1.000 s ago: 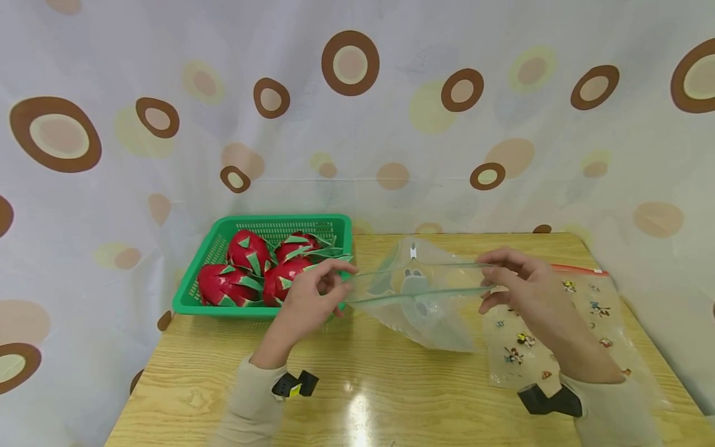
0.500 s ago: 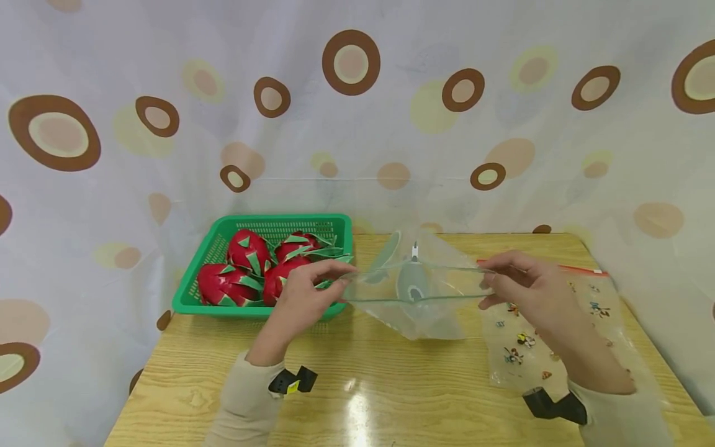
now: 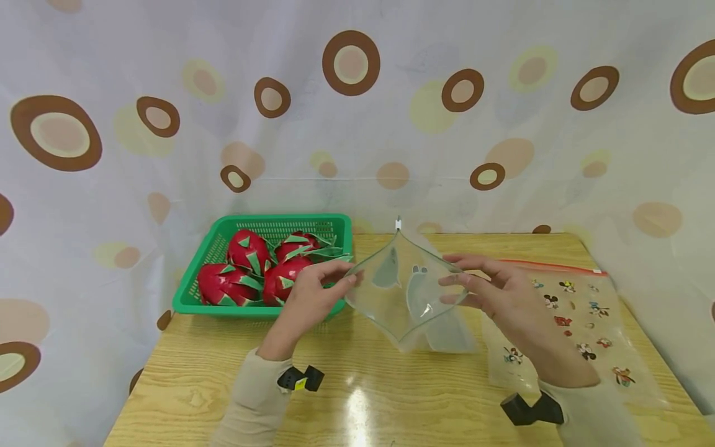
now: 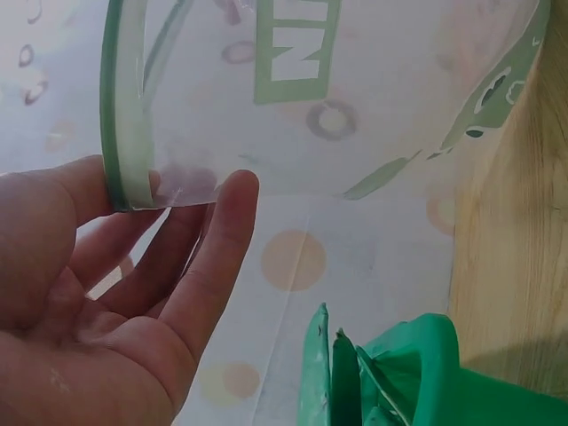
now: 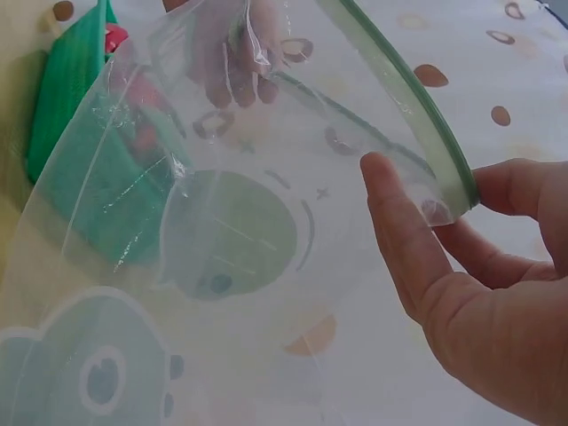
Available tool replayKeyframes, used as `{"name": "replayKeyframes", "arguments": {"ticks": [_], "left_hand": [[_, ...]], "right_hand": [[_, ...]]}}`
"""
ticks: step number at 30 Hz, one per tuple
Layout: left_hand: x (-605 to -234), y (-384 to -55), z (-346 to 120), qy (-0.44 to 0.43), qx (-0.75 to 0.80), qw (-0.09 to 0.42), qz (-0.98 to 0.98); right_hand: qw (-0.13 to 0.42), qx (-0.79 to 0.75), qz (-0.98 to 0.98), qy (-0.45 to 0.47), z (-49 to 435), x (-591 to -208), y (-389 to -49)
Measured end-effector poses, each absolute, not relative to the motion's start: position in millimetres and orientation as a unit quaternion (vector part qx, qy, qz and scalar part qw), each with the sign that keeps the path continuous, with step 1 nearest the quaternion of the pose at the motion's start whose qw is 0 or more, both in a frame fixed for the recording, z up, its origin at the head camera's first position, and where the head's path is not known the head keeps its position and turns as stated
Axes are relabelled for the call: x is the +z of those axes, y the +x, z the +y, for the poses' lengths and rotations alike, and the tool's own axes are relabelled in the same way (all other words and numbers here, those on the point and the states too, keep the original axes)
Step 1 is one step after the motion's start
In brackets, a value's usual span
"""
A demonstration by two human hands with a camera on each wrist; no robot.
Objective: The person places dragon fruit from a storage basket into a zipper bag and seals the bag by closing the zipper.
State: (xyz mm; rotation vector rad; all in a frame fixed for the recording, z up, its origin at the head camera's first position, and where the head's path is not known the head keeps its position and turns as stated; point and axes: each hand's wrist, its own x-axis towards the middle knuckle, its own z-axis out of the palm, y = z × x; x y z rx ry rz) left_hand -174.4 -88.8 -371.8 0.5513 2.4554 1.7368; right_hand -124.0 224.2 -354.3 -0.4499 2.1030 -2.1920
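A clear slider zip bag (image 3: 430, 301) with a green-edged mouth hangs between the two hands above the table. Its mouth gapes in a diamond shape, with a white slider (image 3: 398, 223) at the far point. Pale green cartoon prints show on its sides. My left hand (image 3: 313, 298) holds one corner of the mouth; in the left wrist view the fingers (image 4: 232, 213) are at the green rim. At the opposite corner, my right hand (image 3: 505, 298) grips the rim, with a fingertip against the film in the right wrist view.
To the left stands a green plastic basket (image 3: 251, 310) with several red dragon fruits (image 3: 226, 284). A second clear bag (image 3: 594, 338) with a red zip and small cartoon prints lies flat at the right. Behind the wooden table (image 3: 391, 397) hangs a patterned curtain (image 3: 391, 124).
The bag's mouth has gone from a narrow, taut slit to a wide diamond. My right hand has moved left, closer to my left hand, and the slider has shifted up and left.
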Motion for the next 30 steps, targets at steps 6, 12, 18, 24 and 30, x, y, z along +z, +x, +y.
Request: {"name": "replayKeyframes", "arguments": {"ticks": [6,12,18,24,30], "left_hand": [[-380.5,-179.7,-89.7,0.179,0.56,0.044,0.808],[-378.6,-179.6,-99.0,0.16,0.552,0.053,0.816],[-369.6,-183.2,-123.9,0.143,0.534,0.024,0.833],[-364.1,-189.2,-153.3,0.117,0.454,-0.036,0.883],[-370.1,-201.1,-168.6,0.121,0.365,-0.014,0.923]], "right_hand": [[0.058,-0.75,0.639,-0.161,218.3,-363.0,-130.3],[0.064,-0.764,0.619,-0.168,215.6,-367.9,-133.9],[0.069,-0.771,0.613,-0.157,214.2,-369.4,-134.7],[0.065,-0.769,0.618,-0.149,211.7,-370.3,-135.4],[0.059,-0.773,0.614,-0.148,209.3,-373.3,-136.5]]}}
